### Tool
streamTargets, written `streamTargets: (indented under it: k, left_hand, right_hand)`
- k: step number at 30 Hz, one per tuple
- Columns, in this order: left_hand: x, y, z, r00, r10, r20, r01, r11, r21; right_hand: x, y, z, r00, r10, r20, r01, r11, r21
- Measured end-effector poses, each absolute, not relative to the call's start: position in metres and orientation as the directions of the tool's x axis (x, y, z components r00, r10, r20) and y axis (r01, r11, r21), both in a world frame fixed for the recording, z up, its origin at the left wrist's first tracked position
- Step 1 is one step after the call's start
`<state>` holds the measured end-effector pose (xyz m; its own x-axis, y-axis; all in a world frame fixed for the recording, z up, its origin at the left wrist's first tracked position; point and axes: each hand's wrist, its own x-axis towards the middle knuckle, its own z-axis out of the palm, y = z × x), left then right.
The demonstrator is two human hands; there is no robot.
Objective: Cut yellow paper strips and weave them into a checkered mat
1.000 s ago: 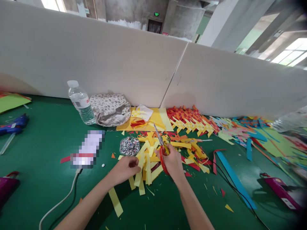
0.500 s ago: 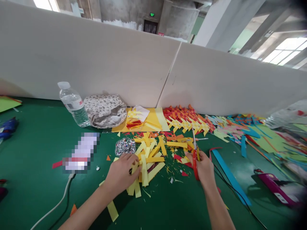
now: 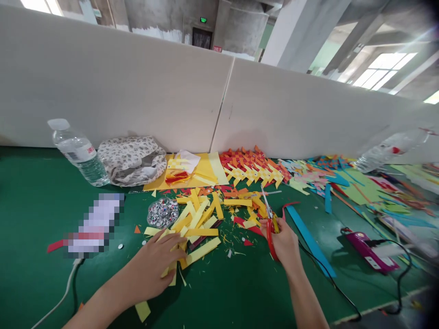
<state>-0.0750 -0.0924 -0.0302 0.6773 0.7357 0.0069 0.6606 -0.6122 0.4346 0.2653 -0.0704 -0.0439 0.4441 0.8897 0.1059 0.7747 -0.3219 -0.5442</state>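
Note:
My left hand lies flat with its fingers spread on a heap of yellow paper strips on the green table. My right hand is closed round the red handles of a pair of scissors, whose blades point away from me over small yellow and red offcuts. A clear bag of googly eyes lies just beyond my left hand.
A water bottle and a patterned cloth stand by the white partition. Woven paper pieces and coloured scraps spread to the right. A blue strip, a black cable and a purple glue gun lie right of my right hand.
My right hand has carried the scissors from the yellow strips out to the right. My left hand has gone from gripping strips to pressing flat on them. The view swung right.

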Motion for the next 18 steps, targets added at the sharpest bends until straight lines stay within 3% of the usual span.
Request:
streamTargets:
  k: [6,11,18]
  left_hand:
    - [-0.088,-0.089,-0.024,0.663,0.748,-0.002,0.694,-0.614,0.375]
    - [-0.066,-0.085,-0.034,0.634,0.766,0.108,0.689,-0.622,0.371]
    - [-0.043,-0.082,-0.046,0.642,0.759,0.108,0.68,-0.629,0.376]
  right_hand:
    - [0.268,-0.068,-0.037,0.468,0.872,0.14,0.782,-0.335,-0.525]
    - [0.262,-0.058,-0.04,0.463,0.871,0.166,0.793,-0.322,-0.517]
    - [0.249,-0.057,-0.041,0.348,0.927,0.14,0.678,-0.145,-0.721]
